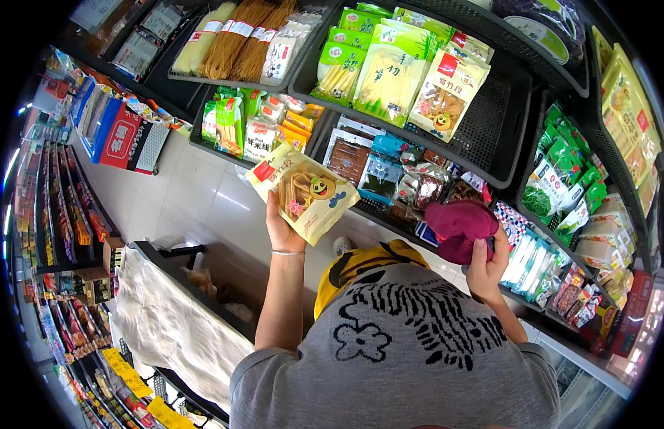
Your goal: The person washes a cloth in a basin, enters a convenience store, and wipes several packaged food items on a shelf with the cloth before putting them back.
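Packet (307, 191) and cloth (462, 227), held apart.
The left hand (284, 230) grasped the packet's edge near the trays (500, 121); the right hand (487, 263) clutched the bunched cloth. Light pressure probably suited the packet.

We could pass our left hand (283, 232) into the black crate (509, 114) at its right side, but bags (390, 75) block its left.

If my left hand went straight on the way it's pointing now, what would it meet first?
Past the yellow bag it holds, your left hand would probably meet the orange packets ahead, though depth is hard to judge from this view.
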{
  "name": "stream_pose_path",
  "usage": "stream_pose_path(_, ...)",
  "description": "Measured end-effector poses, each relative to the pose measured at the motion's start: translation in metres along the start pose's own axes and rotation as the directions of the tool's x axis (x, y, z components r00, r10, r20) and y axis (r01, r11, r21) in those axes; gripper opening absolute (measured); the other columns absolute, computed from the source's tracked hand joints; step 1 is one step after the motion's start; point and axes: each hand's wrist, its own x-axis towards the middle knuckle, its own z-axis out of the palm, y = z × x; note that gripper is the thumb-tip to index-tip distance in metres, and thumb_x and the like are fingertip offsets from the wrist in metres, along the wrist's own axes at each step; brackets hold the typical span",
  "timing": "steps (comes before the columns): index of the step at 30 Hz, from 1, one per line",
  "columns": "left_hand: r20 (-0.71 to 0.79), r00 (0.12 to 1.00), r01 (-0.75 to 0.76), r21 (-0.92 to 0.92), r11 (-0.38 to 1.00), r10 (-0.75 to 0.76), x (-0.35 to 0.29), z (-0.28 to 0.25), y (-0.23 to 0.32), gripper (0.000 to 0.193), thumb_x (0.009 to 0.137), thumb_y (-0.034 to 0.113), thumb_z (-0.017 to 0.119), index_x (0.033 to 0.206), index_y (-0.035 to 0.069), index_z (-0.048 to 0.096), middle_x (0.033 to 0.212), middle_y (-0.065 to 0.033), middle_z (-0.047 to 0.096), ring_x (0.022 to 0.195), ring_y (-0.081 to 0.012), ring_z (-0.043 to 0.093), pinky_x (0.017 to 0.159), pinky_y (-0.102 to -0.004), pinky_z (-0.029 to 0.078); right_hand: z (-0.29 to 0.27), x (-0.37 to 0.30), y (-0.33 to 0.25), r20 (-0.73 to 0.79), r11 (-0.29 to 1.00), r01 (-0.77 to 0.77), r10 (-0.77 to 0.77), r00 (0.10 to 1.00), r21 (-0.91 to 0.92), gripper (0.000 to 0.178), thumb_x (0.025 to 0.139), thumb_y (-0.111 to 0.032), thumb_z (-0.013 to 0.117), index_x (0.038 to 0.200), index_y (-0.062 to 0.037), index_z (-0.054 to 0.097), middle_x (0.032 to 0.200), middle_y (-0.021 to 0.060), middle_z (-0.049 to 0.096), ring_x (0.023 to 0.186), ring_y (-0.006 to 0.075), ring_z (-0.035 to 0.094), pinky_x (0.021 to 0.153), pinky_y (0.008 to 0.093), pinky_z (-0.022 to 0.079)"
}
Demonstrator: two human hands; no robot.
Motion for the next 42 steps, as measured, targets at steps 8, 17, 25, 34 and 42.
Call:
stream_pose_path(8,0.029,1.000,0.005,-0.001,1.000,-0.005,-0.001,0.002,-0.003,0.049,0.093,0.039,0.037,0.129,0.006,0.036,0.127,-0.0138,0.046,0.114,-0.0301,0.046,0.096,-0.0456,0.039,-0.002,-0.004,0.000,0.006,1.000,-0.001,0.001,1.000,0.014,0.027,0.089,-0.005,0.045,0.113,0.0058,0.047,0.113,0.0134,0.052,0.102,0.0187,0.049,0.092,0.0306,0.034)
stream_pose_path(17,0.056,0.997,0.056,-0.016,0.998,-0.055,0.007,-0.010,-0.005,0.052,0.092,0.040,0.039,0.130,0.006,0.037,0.126,-0.0138,0.047,0.115,-0.0315,0.046,0.096,-0.0468,0.038,-0.006,-0.005,-0.002,0.006,1.000,-0.001,0.001,1.000,-0.007,0.024,0.088,-0.005,0.046,0.110,0.0056,0.048,0.112,0.0145,0.052,0.103,0.0203,0.048,0.093,0.0317,0.033)
stream_pose_path(25,0.045,0.947,0.315,0.054,0.947,-0.318,0.020,-0.072,-0.033,0.050,0.090,0.032,0.041,0.130,0.003,0.035,0.128,-0.0182,0.043,0.116,-0.0366,0.044,0.096,-0.0521,0.036,-0.007,-0.005,-0.003,-0.019,1.000,-0.015,0.015,1.000,0.013,0.023,0.087,-0.004,0.046,0.108,0.0046,0.049,0.110,0.0126,0.052,0.101,0.0190,0.048,0.092,0.0305,0.033)
stream_pose_path(34,-0.023,0.933,0.359,-0.003,0.933,-0.359,0.027,-0.070,-0.051,0.050,0.084,0.023,0.046,0.129,0.004,0.036,0.126,-0.0191,0.044,0.115,-0.0403,0.043,0.095,-0.0575,0.036,-0.009,-0.010,-0.003,-0.044,1.000,-0.022,0.021,0.999,-0.003,0.023,0.088,-0.005,0.046,0.109,0.0045,0.049,0.108,0.0125,0.053,0.099,0.0184,0.049,0.091,0.0295,0.034)
stream_pose_path(42,-0.113,0.877,0.475,0.068,0.877,-0.467,0.046,-0.122,-0.053,0.046,0.083,0.017,0.047,0.126,0.004,0.039,0.120,-0.0175,0.050,0.110,-0.0361,0.049,0.093,-0.0550,0.039,-0.012,-0.014,-0.002,-0.024,0.998,-0.055,0.054,0.998,-0.039,0.024,0.088,-0.004,0.045,0.110,0.0056,0.049,0.109,0.0117,0.053,0.100,0.0176,0.049,0.091,0.0286,0.034)
